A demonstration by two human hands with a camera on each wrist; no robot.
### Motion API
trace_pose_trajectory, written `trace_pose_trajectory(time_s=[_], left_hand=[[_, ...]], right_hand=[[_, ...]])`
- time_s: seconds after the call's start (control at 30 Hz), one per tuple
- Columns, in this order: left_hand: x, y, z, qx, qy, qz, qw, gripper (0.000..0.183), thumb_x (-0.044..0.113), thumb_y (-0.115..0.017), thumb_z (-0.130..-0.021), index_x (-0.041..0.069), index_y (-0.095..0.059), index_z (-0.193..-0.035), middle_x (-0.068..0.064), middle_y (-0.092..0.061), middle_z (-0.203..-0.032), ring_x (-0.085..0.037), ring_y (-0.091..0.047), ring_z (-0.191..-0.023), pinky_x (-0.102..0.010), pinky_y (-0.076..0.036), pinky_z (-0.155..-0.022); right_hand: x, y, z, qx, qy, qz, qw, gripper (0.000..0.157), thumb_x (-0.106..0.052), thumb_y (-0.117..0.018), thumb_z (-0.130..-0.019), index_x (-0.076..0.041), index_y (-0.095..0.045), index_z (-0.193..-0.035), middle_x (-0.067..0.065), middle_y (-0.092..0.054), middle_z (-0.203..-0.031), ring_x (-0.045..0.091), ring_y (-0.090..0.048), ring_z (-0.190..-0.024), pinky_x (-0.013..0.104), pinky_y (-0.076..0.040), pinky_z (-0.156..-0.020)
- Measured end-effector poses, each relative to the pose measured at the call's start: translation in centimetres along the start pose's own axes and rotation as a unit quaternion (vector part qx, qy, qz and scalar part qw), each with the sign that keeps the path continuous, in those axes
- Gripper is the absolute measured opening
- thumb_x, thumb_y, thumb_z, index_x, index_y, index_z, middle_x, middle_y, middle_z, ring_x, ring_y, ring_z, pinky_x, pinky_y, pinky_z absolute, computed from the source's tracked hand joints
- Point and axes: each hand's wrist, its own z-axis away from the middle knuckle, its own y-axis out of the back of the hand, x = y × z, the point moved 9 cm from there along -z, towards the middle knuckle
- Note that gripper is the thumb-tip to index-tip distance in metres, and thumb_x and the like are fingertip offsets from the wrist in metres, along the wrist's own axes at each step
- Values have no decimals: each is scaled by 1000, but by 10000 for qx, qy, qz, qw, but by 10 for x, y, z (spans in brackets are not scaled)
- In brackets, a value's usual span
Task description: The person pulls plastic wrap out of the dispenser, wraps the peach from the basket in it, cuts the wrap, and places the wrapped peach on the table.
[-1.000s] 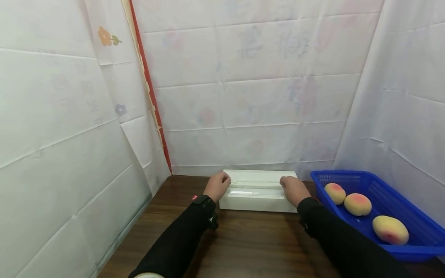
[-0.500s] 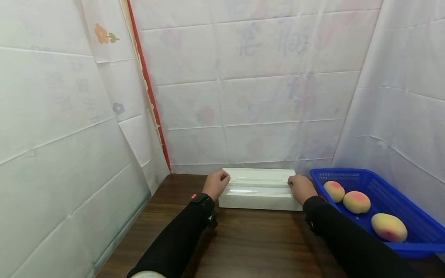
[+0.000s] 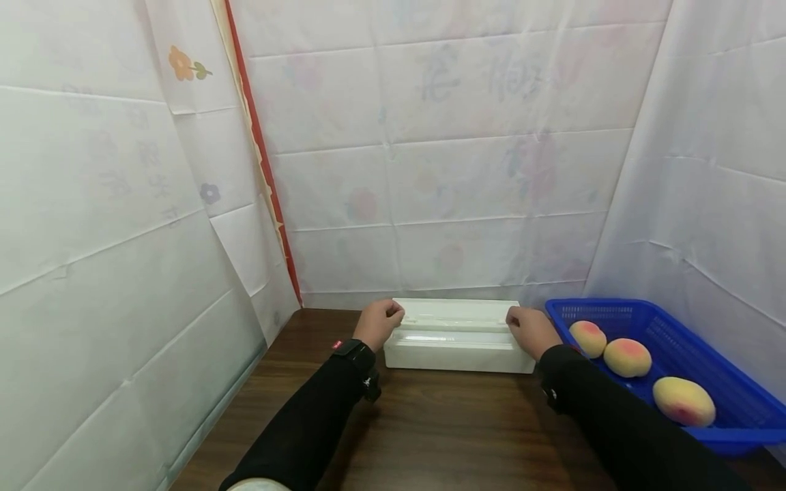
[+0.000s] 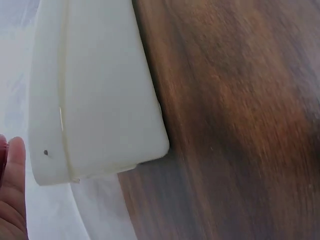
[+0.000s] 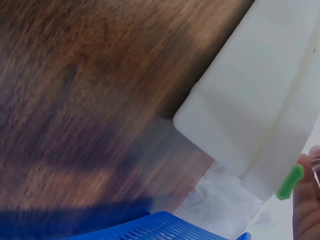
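On the wood-grain table (image 3: 442, 436), the white box (image 3: 457, 356) lies lengthwise between the left hand (image 3: 376, 324) and the right hand (image 3: 531, 332), one at either end of its top. Both have curled fingers; the right pinches clear film (image 5: 315, 162), while whether the left holds anything I cannot tell.

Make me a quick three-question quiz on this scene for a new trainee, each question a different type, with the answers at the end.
1. Count: how many peaches lie in the blue basket?
2. True or false: in the head view, the white box stands to the left of the blue basket.
3. Multiple choice: which grip is nearer the blue basket?
A) left
B) right

Key:
1. Three
2. True
3. B, the right grip
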Motion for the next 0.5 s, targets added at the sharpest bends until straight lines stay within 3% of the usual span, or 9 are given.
trace_pose_trajectory(time_s=[0.17,0.33,0.5], left_hand=[[3,2,2,30,-76,-88,9999,24,30,-66,-106,10,-77,-111,1,-75,-96,-15,-67,-88,-39,-56,-82],[12,-5,5,-343,-413,-604,9967,30,31,-80,-97,11,-78,-119,-3,-75,-113,-18,-68,-103,-42,-58,-93],[19,-4,7,-319,-644,-974,9926,16,18,-74,-101,11,-81,-114,-3,-76,-112,-19,-70,-104,-40,-60,-92]], right_hand=[[-3,4,-3,151,51,174,9997,10,0,-66,-97,-2,-76,-96,14,-76,-94,30,-69,-87,51,-56,-84],[-4,8,-1,238,54,169,9996,9,1,-68,-96,-1,-77,-97,17,-76,-97,35,-72,-93,55,-57,-88],[-6,9,1,224,-14,58,9997,11,1,-66,-98,0,-77,-98,18,-77,-99,37,-72,-94,56,-57,-88]])
